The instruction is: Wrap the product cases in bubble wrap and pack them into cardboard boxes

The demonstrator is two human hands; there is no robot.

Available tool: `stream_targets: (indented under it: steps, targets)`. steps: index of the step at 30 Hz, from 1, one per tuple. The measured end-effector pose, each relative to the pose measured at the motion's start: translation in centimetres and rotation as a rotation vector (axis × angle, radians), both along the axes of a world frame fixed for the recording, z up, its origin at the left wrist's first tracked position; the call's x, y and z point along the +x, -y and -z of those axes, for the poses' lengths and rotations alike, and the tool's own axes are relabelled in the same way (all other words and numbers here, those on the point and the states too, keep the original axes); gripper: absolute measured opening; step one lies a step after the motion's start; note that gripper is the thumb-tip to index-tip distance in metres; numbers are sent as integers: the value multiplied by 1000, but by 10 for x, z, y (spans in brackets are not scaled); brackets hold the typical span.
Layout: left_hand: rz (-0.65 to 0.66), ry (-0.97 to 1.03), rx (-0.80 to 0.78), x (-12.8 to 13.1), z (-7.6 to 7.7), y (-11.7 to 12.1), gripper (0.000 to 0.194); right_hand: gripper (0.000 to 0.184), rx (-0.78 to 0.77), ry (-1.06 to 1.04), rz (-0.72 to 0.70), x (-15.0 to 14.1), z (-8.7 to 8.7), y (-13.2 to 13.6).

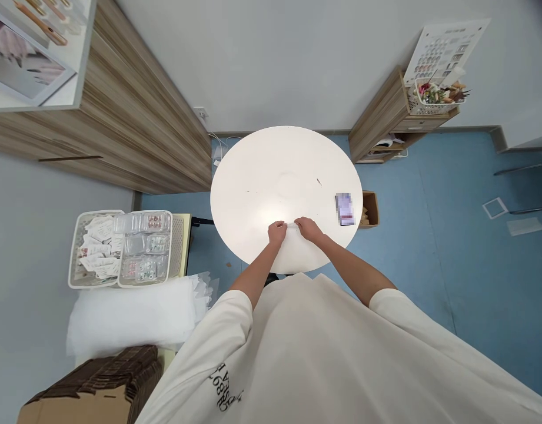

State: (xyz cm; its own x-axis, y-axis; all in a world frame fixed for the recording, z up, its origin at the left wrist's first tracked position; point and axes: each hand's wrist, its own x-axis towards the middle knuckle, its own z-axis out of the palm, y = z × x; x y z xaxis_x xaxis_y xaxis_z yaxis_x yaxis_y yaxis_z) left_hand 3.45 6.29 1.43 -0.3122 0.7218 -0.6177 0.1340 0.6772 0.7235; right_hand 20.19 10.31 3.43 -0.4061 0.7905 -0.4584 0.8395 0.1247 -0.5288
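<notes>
Both of my hands rest at the near part of a round white table (262, 171). My left hand (277, 232) and my right hand (308, 228) have their fingers curled and pinch the two ends of a small white flat item (292, 226) between them. It is too small to name. A small purple and white pack (345, 208) lies on the table to the right of my right hand.
A white basket (76, 253) of clear cases and paper packets stands at the left, above a heap of white bags (133, 318) and folded brown cartons (98, 377). A small cardboard box (370, 208) sits behind the table's right rim. Wooden cabinets stand at back left and back right.
</notes>
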Motion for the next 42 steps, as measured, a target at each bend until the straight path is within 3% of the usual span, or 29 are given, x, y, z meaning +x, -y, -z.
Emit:
stream_targets:
  steps: [8, 16, 22, 30, 42]
  targets:
    - [39, 6, 1, -3, 12, 4, 32, 27, 50, 31, -15, -3, -9, 6]
    - [180, -73, 11, -15, 28, 43, 51, 36, 16, -74, 185, 0, 15, -6]
    - [183, -80, -25, -22, 24, 45, 50, 44, -108, -154, 422, 3, 31, 14]
    - [239, -54, -29, -16, 20, 50, 44, 33, -211, -236, 463, 4, 35, 55]
    - [281, 98, -4, 0, 9, 31, 45, 42, -185, -237, 527, 9, 26, 45]
